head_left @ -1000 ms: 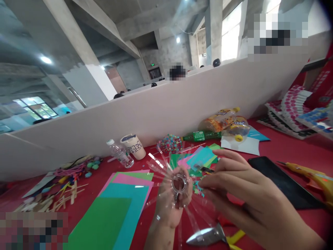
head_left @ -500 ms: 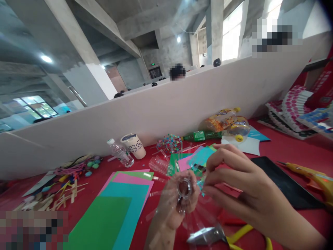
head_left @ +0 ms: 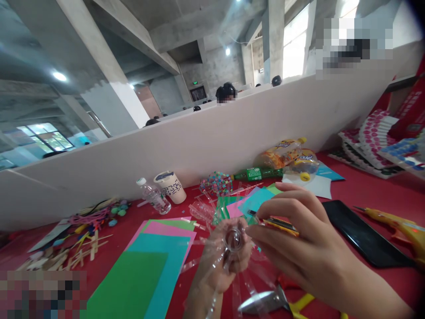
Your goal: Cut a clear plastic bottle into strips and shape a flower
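My left hand (head_left: 215, 261) is closed around a clear plastic bottle piece (head_left: 233, 239), its round mouth facing me. Long see-through strips fan out from it on all sides. Close to the mouth's right side are the fingertips of my right hand (head_left: 295, 239), curled and drawn together; whatever is between them is too small or hidden to make out. Behind those fingers lies a yellow and black utility knife (head_left: 280, 223), partly covered. Below the hands rest scissors (head_left: 264, 301) with yellow handles.
Coloured paper sheets (head_left: 133, 274) lie at left, craft sticks (head_left: 94, 246) beyond them. A water bottle (head_left: 154, 197), a paper cup (head_left: 171, 188) and a green bottle (head_left: 259, 173) line the white partition (head_left: 116, 164). A black phone (head_left: 361, 235) and yellow glue gun (head_left: 401, 228) are at right.
My right hand has shifted slightly left, bringing its fingertips to the bottle piece's rim. The utility knife behind its fingers now shows more. My left hand stays nearly in place.
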Motion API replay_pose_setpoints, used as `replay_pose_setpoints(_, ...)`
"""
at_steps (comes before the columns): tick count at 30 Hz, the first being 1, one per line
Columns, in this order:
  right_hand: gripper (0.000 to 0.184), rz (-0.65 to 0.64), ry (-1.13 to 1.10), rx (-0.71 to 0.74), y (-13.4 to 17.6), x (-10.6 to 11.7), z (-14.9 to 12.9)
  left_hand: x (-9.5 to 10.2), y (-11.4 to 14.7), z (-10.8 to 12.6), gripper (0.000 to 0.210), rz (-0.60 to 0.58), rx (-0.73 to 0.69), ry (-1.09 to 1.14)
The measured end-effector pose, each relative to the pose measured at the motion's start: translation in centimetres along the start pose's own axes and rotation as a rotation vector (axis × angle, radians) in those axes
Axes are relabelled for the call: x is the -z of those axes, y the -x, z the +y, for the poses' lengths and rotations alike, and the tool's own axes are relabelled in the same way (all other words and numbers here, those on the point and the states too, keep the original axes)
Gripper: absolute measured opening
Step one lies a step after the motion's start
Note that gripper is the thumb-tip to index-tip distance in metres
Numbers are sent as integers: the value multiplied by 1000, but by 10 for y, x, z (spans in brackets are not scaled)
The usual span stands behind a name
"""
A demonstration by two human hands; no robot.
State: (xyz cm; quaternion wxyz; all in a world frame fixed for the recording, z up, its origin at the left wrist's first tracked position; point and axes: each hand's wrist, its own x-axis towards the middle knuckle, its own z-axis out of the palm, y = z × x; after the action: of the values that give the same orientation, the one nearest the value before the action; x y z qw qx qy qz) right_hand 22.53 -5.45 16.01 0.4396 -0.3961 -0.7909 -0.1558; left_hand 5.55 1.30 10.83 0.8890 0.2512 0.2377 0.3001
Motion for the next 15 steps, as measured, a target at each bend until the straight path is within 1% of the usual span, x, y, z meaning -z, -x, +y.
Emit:
replay_pose_setpoints(3,20,-17,-5,17,0,1,0,-2,2,0,21,57,2,1)
replay_pose_setpoints(5,21,-40,-15,14,0,2,-1,-4,3,1,20,72,-1,-7)
replay_pose_setpoints(10,20,-118,-83,2,-2,4,-2,-9,5,2,25,19,-9,-63)
replay_pose_setpoints(15,19,-97,-136,10,-3,2,-2,-10,6,2,23,16,-7,-87)
